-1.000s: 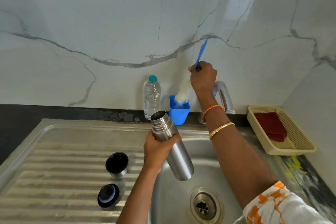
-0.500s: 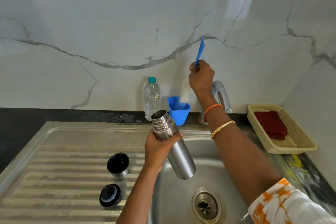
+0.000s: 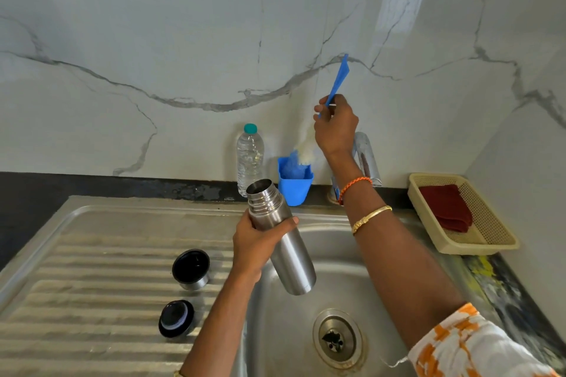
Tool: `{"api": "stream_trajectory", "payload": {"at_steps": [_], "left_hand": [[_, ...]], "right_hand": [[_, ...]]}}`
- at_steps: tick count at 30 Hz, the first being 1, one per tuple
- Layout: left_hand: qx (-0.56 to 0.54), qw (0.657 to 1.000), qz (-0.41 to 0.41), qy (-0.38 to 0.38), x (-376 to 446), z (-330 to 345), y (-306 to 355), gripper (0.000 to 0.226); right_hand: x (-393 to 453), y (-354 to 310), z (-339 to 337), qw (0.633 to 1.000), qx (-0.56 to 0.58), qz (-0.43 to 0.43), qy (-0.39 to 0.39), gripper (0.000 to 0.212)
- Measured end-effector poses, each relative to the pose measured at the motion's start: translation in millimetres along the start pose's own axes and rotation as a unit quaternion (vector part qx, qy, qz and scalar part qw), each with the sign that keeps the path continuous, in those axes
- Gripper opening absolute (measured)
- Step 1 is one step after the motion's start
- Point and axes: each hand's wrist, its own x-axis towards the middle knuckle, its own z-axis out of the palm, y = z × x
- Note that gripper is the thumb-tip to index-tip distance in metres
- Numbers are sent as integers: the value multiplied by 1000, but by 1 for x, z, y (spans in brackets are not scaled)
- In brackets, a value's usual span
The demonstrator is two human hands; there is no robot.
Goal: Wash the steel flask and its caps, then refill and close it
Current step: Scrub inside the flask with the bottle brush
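Nearest me, two caps are sitting on the ribbed drainboard (image 3: 92,278): the black stopper (image 3: 176,318) in front, the steel cup cap (image 3: 191,269) just behind it. My left hand (image 3: 255,246) is gripping the open steel flask (image 3: 283,239), tilted over the sink basin (image 3: 306,330). Farther back, my right hand (image 3: 335,128) is pinching the blue brush handle (image 3: 338,81), its white bristles (image 3: 306,153) at the blue holder (image 3: 294,188).
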Motion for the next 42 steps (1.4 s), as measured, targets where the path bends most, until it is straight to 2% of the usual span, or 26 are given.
{"api": "stream_trajectory", "payload": {"at_steps": [9,13,17,24,29,33,37,40,42], "left_hand": [[6,1000,12,2,-11,0,4,49],[2,1000,13,12,-27,-5,2,50],[11,1000,18,17,-42,-8,-2,51],[72,997,3,23,-69,4,-30,45],[103,994,-15,-15,-91,20,-67,43],[137,990,-19,-43,-99,29,-89,51],[184,980,-13,-73,-101,37,-99,56],[212,973,-9,-85,-101,45,-97,55],[229,969,-2,-87,-102,52,-99,54]], "right_hand": [[-20,-39,-35,994,61,-71,63,14],[-38,-51,-58,984,85,-88,130,14],[-56,-54,-79,975,113,-75,176,10],[-129,-30,-113,981,93,-31,170,12],[-185,-6,-143,971,91,-20,221,9],[-219,14,-176,936,146,21,319,10],[-232,39,-216,857,279,135,411,16],[-231,64,-238,816,331,187,435,10],[-232,79,-248,807,336,216,435,5]]}}
